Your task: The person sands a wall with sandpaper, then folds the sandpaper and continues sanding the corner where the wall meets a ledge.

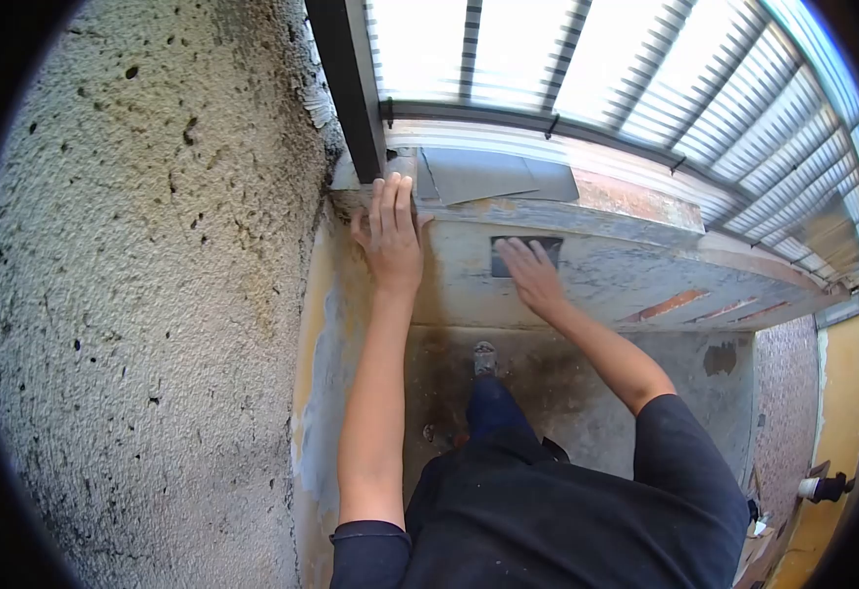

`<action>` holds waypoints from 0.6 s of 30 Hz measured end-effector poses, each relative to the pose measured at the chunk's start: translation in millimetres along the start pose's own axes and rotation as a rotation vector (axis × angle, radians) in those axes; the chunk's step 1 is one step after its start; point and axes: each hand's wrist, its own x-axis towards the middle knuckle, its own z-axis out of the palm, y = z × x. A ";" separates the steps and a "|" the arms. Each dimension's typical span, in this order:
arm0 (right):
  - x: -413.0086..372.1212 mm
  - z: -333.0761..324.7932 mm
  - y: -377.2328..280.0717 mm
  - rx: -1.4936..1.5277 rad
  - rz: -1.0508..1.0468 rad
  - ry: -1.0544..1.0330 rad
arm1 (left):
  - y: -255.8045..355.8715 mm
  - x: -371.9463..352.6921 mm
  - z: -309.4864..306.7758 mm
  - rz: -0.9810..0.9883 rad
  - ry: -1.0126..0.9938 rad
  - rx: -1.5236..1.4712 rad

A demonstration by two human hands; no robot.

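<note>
My left hand (391,240) is open, its fingers stretched over the edge of the ledge (635,199) near the corner, thumb spread to the side. It holds nothing that I can see. Below the ledge, my right hand (533,277) presses a small dark sheet, apparently sandpaper (501,265), flat against the patchy low wall (606,257). Its fingers lie over the sheet and look slightly blurred. Larger grey sheets (478,177) lie on top of the ledge, just right of my left fingertips.
A rough plastered wall (155,294) rises close on the left. A dark metal post (351,88) and a barred grille (547,120) stand above the ledge. My shoe (485,359) is on the stained concrete floor (625,393). Reddish patches (673,305) show on the low wall.
</note>
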 end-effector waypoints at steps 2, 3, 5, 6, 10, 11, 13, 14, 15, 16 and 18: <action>36.6 9.1 -28.6 0.092 -0.066 0.045 | -2.0 5.5 0.8 -0.002 -0.002 0.006; 42.8 11.4 -40.6 0.096 -0.062 0.042 | -3.1 3.3 0.1 0.003 -0.007 0.003; 55.9 12.2 -48.3 0.210 -0.051 0.105 | -2.7 4.6 1.9 0.002 -0.002 -0.004; 52.2 11.6 -37.9 0.206 -0.060 0.107 | -4.4 5.1 1.7 0.009 0.002 -0.008; -2.4 -1.5 9.4 0.065 -0.049 0.013 | -3.0 3.1 1.3 0.009 0.009 -0.021; -3.3 -6.1 11.5 0.011 -0.043 -0.012 | -2.2 2.3 1.8 -0.001 0.015 -0.014; 14.8 4.6 -5.2 0.054 -0.058 0.023 | -0.2 1.3 2.3 -0.018 -0.017 0.000; 29.8 8.1 -16.7 0.095 -0.066 0.057 | -2.4 4.7 1.3 -0.023 -0.011 0.008; 46.0 9.8 -28.8 0.098 -0.076 0.055 | -4.5 6.9 -0.1 -0.007 -0.022 -0.009; 59.1 8.7 -42.2 0.098 -0.097 0.067 | -3.9 3.1 -2.0 0.002 -0.042 -0.030; 61.9 11.8 -38.6 0.113 -0.143 0.071 | -4.4 3.7 -1.9 0.005 -0.034 -0.044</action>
